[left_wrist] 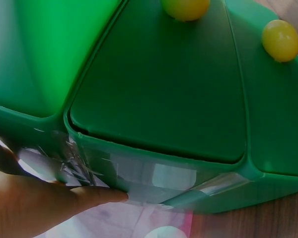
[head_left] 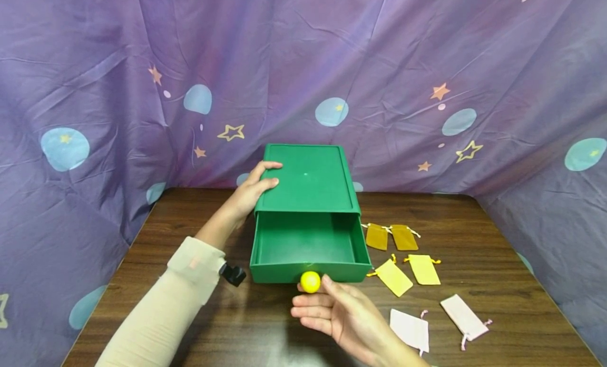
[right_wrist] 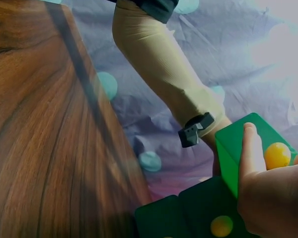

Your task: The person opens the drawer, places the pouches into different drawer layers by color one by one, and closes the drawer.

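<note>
Your left hand (head_left: 251,190) rests on the left edge of the green box (head_left: 305,180), fingers loosely bent over its top, likely to steady it. The drawer (head_left: 308,245) stands pulled out toward you, empty as far as you can see. Your right hand (head_left: 339,317) sits just in front of the drawer, fingers extended and relaxed, thumb beside the yellow knob (head_left: 310,281) without gripping it. Right of the drawer, pouches (head_left: 400,274) lie on the tabletop (head_left: 498,251).
</note>
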### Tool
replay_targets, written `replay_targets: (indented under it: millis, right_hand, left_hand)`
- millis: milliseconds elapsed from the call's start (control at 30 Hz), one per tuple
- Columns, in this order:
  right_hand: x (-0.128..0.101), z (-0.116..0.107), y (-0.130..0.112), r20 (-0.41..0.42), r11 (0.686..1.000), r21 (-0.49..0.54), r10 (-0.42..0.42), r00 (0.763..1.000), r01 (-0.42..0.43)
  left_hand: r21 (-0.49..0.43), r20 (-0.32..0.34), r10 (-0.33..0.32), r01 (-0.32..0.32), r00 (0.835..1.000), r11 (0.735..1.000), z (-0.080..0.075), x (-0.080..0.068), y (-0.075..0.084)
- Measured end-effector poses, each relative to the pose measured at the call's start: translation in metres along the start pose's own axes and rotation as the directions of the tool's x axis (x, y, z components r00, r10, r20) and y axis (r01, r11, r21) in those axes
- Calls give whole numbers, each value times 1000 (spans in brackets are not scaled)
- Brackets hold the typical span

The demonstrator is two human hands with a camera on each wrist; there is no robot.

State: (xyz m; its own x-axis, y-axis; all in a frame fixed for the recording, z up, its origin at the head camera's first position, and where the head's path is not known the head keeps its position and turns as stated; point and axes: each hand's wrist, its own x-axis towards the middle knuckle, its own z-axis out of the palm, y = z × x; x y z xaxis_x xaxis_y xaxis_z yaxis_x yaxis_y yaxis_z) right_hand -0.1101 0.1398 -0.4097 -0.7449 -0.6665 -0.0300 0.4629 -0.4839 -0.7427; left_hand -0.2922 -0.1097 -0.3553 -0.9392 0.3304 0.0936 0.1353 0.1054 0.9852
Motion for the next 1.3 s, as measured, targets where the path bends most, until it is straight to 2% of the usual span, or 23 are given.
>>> replay_targets:
  millis: [200, 467, 633, 867, 1300]
  right_hand:
    - [-7, -8, -3, 16, 1000, 4, -29, 999, 29]
    - [-17, -22, -5, 44, 1000, -9, -26, 999, 27]
    - [-25, -32, -6, 51, 1000, 15, -25, 998, 24]
    - [-33, -45, -7, 97, 997, 57, -66, 993, 61]
    - [-44, -58, -14, 76, 993, 84, -93, 993, 86]
  left_hand:
    - [-4, 3, -4, 4, 1000, 1000, 0, 1, 1]
    - [1, 3, -8, 8, 1000, 1000, 0, 1, 1]
    - [-8, 10, -15, 15, 1000, 1000, -1, 1, 1]
    - [3, 4, -10, 10, 1000, 1000, -1, 0, 1]
    - [20, 3, -7, 6, 1000, 1000, -1, 0, 0]
